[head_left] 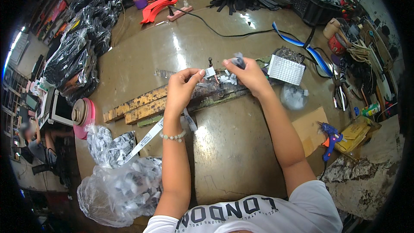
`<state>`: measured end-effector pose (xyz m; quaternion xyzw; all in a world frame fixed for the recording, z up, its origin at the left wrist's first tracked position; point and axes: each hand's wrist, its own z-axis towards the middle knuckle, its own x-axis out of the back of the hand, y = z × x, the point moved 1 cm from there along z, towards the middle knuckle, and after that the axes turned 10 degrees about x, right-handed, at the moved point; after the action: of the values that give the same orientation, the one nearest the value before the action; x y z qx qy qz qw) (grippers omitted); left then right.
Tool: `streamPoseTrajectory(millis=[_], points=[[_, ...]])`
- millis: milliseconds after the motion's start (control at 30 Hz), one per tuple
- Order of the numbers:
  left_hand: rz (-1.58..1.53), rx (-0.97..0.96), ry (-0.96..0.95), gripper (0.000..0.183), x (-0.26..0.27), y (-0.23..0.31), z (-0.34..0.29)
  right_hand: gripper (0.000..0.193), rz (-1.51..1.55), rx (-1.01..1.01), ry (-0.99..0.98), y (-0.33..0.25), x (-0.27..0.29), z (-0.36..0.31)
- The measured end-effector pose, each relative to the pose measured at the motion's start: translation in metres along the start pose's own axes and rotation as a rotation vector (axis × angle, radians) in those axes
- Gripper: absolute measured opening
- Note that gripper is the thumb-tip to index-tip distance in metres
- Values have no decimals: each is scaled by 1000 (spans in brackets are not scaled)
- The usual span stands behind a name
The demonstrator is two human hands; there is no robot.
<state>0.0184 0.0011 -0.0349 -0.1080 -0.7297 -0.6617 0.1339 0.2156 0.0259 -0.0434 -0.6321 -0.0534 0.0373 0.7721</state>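
My left hand (183,87) is closed in a pinch, thumb against fingers, on a small white label (209,72). Beside it my right hand (251,77) grips a small crumpled grey-and-clear plastic piece (238,60). Below both hands lie worn yellow-and-black wooden bars (148,105), with several white scraps (228,78) on them. A small dark upright post (210,61) stands just beyond the left fingertips. A long printed white tape (144,143) runs down and left behind my left wrist.
Clear bags of small pieces (125,185) sit at the lower left, near a pink spool (87,118). A blue glue gun (331,140) lies right, by cardboard (311,131). A gridded white box (286,70) and black cable (224,33) lie farther off. Black plastic-wrapped goods (82,47) line the left.
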Motion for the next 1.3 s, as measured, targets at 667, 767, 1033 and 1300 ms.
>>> streamPoseTrajectory(millis=[667,767,1033,1300], points=[[-125,135,-143,23,7,-23,10,17,337,-240,-131,30,24,10],[-119,137,-145,23,6,-24,11,17,339,-251,-121,31,26,10],[-54,118,-120,22,2,-35,16,19,170,-268,-127,42,24,12],[-164,91,-134,24,6,-19,7,13,596,-9,100,29,14,11]])
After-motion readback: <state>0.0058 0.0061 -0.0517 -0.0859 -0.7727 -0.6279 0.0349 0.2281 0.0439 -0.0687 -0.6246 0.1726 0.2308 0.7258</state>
